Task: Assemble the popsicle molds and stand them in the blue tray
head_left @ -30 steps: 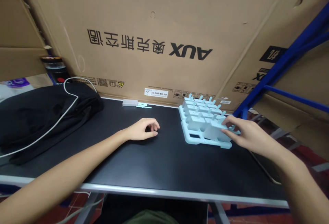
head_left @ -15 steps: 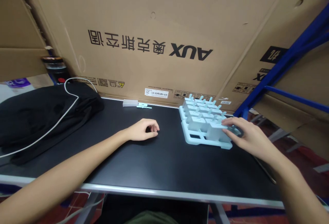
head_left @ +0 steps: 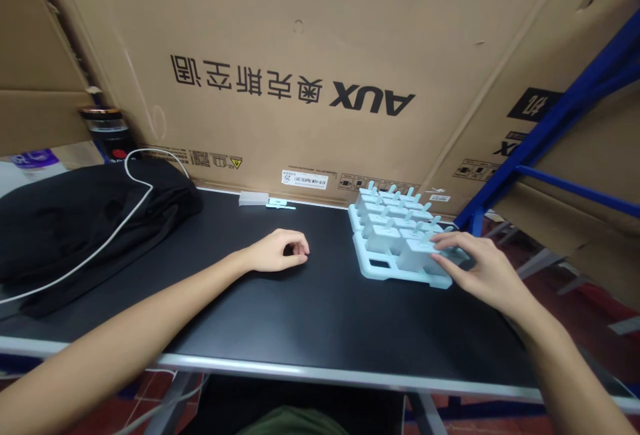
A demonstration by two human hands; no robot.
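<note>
My right hand [head_left: 475, 265] pinches a light-blue popsicle mold [head_left: 414, 254] by its right side, thumb low and fingers near the top. This mold is at the front of a light-blue popsicle mold rack [head_left: 367, 267]; whether it is fully seated I cannot tell. Behind it, several matching molds with upright stick handles stand in rows. An open slot shows at the rack's front left. My left hand [head_left: 280, 250] rests on the black tabletop left of the rack, its fingers curled in towards the thumb, with nothing visible in it.
By the back edge lie a pale translucent block [head_left: 253, 199] and a small light-blue stick piece [head_left: 281, 204]. Black cloth [head_left: 95, 222] with a white cable is at left, near a dark jar [head_left: 107, 132]. Cardboard [head_left: 300, 35] walls the back; a blue metal frame [head_left: 545, 135] is at right.
My right hand has shifted the front mold slightly left, covering more of a gap in the rack. My left hand has stayed in place.
</note>
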